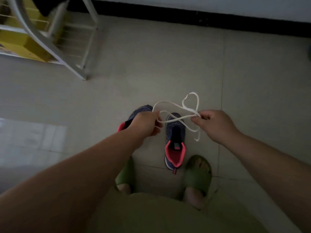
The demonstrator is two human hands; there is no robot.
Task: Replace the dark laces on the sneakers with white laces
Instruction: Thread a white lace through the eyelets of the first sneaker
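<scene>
Two dark blue knit sneakers with pink heel collars stand on the tiled floor. The right sneaker (175, 140) shows in full, with no lace visible in it. The left sneaker (140, 111) is mostly hidden behind my left hand (145, 122). A white lace (173, 105) is held in the air above them, looped and crossed. My left hand grips one part of it and my right hand (212, 125) pinches another part, with a loose end dangling below. No dark laces are visible.
My feet in green slippers (196, 175) stand just behind the sneakers. A white metal rack (67, 46) with yellow boxes is at the far left. A dark skirting board (202, 22) runs along the far wall. A pale mat (32, 142) lies at the left.
</scene>
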